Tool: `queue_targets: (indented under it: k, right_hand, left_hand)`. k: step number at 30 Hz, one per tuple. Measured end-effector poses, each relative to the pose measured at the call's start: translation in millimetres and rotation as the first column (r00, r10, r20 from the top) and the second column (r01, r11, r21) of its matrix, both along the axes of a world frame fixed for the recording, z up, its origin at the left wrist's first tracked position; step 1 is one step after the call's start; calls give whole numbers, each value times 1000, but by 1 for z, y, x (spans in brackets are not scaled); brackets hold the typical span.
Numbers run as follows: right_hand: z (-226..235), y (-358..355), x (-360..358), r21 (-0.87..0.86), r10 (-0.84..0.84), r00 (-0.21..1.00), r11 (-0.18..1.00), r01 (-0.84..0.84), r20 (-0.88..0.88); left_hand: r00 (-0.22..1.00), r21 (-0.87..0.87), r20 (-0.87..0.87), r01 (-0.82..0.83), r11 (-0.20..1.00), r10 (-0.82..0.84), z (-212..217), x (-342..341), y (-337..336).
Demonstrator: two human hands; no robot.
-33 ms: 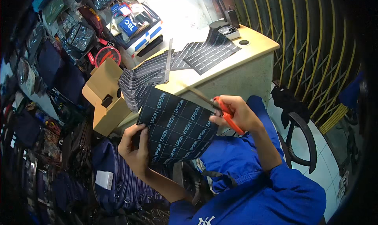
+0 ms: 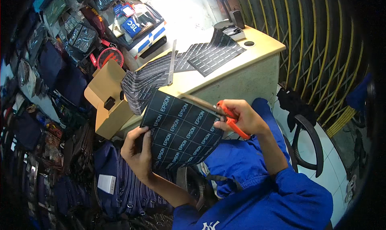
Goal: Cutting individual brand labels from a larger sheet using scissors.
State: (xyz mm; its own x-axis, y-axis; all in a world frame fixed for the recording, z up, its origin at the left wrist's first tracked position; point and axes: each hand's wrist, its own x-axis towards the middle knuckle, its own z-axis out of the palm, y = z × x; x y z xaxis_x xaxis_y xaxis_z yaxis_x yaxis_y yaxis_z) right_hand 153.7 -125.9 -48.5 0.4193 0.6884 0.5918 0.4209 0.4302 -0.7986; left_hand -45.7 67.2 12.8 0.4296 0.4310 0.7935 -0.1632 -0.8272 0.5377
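A black sheet [image 2: 179,133] printed with a grid of pale blue lettering is held up over my lap, its lower part curving. My left hand [image 2: 138,151] pinches its left edge between thumb and fingers. My right hand [image 2: 246,116] grips a pair of scissors [image 2: 203,104] by the orange-red handles. The long blades point left along the sheet's upper edge, close to it. Fingertips of my right hand are at the sheet's right edge; whether they pinch it I cannot tell.
On the yellow-topped desk [image 2: 261,49] lie more printed black sheets [image 2: 217,55] and a metal ruler [image 2: 172,63]. An open cardboard box [image 2: 105,83] stands at its left end. Dark bags and a small white box [image 2: 106,183] lie lower left. A black chair armrest [image 2: 307,145] curves at right.
The scissors' blades have swung slightly left and down, nearer the sheet's upper edge. My left hand keeps the same hold on the sheet.
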Motion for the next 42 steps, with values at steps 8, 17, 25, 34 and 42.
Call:
queue_targets:
  k: [8,17,25,34,42]
  right_hand:
    - [-3,31,-3,54,41,960,998,-27,-276]
    - [-27,117,93,212,-422,759,789,577,-496]
    - [-58,125,137,249,-592,545,508,824,-594]
    - [-16,117,99,239,-227,842,894,380,-489]
    - [63,144,125,256,-2,981,965,53,-196]
  left_hand:
    - [967,204,-177,-146,968,183,-1,11,10]
    - [908,243,-341,-165,956,244,-11,27,7]
    - [889,169,-456,138,976,-47,-27,59,0]
    - [321,-944,-50,293,150,-946,-121,144,-14]
    - [323,-591,688,769,-244,-650,-79,170,17]
